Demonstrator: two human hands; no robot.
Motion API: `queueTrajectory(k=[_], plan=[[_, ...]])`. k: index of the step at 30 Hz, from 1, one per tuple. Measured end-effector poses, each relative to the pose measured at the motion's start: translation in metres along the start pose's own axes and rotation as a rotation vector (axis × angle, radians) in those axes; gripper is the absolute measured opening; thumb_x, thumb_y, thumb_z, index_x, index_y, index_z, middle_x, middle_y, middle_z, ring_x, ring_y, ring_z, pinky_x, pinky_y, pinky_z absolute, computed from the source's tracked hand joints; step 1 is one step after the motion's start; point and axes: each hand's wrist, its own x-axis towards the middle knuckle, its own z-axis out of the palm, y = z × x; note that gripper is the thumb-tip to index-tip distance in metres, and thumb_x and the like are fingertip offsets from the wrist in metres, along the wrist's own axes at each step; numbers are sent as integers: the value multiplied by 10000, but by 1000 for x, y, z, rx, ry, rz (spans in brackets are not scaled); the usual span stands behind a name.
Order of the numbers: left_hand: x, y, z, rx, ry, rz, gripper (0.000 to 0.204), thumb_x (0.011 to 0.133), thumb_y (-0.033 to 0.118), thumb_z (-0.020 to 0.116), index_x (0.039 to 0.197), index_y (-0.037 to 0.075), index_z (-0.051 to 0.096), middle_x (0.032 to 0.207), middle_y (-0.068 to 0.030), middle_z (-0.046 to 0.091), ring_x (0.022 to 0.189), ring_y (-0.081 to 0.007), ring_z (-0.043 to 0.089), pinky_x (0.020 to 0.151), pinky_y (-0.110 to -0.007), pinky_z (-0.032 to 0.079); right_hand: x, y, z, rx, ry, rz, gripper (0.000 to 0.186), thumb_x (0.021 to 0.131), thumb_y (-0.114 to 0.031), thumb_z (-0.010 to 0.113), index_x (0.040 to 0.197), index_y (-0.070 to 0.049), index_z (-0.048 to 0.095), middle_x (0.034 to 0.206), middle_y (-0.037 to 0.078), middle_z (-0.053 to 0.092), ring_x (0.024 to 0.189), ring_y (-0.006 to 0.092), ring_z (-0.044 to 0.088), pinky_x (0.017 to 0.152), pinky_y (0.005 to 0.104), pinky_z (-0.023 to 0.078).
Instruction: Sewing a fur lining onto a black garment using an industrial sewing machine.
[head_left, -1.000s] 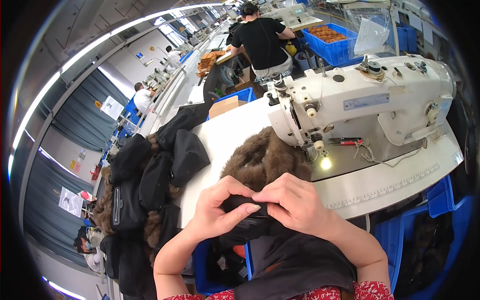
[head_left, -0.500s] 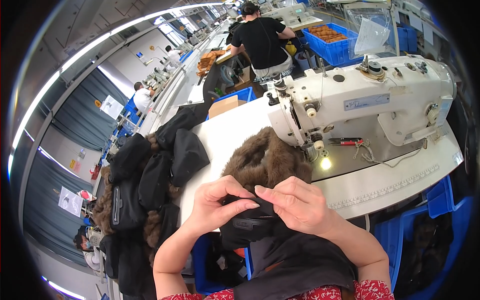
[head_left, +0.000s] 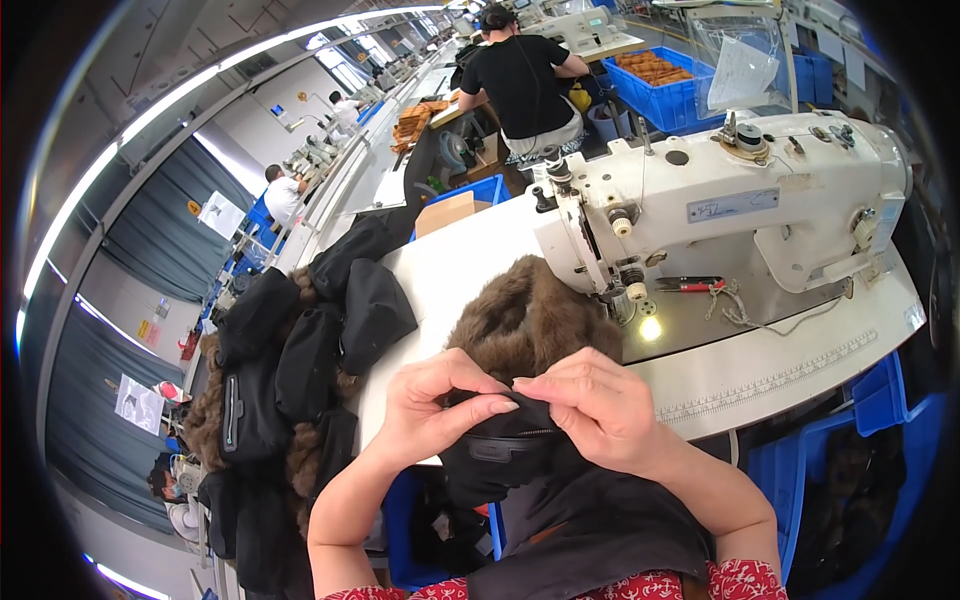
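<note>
My left hand [head_left: 432, 408] and my right hand [head_left: 598, 408] meet above a black fabric bag [head_left: 478, 478] with a silver zip, a dark label patch and brown fur [head_left: 515, 318] along its far side. Both hands are closed in a pinch, thumbs against fingers, on the black fabric edge near the fur. The fingertips almost touch; whether a thread is between them is too small to tell. The fur lies on the white table, up against the needle end of a white sewing machine [head_left: 720, 205]. The near part of the bag hangs toward my lap.
Red-handled thread snips [head_left: 690, 284] with a cord lie under the machine arm. A pile of similar black, fur-trimmed pieces [head_left: 262, 410] stands at the left. Blue bins [head_left: 780, 500] are at the lower right. Beyond the table, a person in black [head_left: 515, 85] sits with their back to me.
My right fingers have shifted slightly, the index finger now more bent over the thumb. The bag's near part has turned a little, showing more of its zip. My left hand has barely moved.
</note>
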Motion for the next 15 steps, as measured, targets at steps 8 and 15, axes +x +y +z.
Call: queueTrajectory(k=[8, 15], plan=[[24, 34, 4, 251, -150, 54, 279, 721, 69, 825, 972, 43, 706, 745, -38, 624, 626, -143, 583, 559, -269, 455, 12, -29, -14, 308, -34, 587, 214, 855, 55, 650, 1059, -7, 656, 924, 40, 667, 762, 54, 598, 667, 210, 493], [28, 31, 3, 180, -125, 43, 168, 754, 31, 788, 912, 50, 732, 761, -42, 645, 696, -125, 623, 584, -264, 471, 1, -21, -22, 506, -99, 684, 283, 896, 13, 616, 1176, -25, 614, 1027, 62, 677, 880, 77, 628, 803, 215, 502]])
